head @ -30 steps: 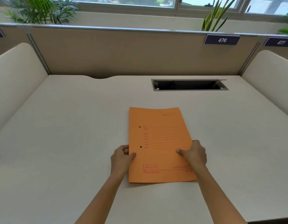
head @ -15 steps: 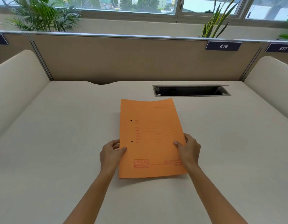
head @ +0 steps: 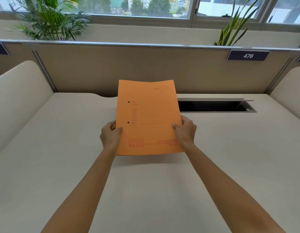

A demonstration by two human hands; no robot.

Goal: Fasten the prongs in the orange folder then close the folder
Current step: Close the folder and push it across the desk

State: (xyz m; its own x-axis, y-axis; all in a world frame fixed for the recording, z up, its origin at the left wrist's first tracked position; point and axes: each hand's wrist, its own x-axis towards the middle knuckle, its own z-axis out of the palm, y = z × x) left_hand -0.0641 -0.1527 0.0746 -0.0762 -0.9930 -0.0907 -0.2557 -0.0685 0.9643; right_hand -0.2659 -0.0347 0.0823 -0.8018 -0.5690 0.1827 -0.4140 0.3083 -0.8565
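Observation:
The orange folder (head: 148, 116) is closed, its printed front cover facing me, with two small dark holes near its left edge. It is lifted off the desk (head: 61, 157) and tilted up, its top edge rising in front of the back partition. My left hand (head: 110, 134) grips the folder's left edge, thumb on the cover. My right hand (head: 185, 130) grips the right edge the same way. The prongs are hidden inside.
A rectangular cable slot (head: 215, 105) lies open in the desk behind the folder on the right. Beige partitions (head: 95, 69) enclose the desk at the back and both sides. A plate reading 476 (head: 247, 55) hangs on the back partition; plants stand behind it.
Both hands have lifted the folder from lying flat on the desk and tilted its far end up. The camera view has also risen toward the window.

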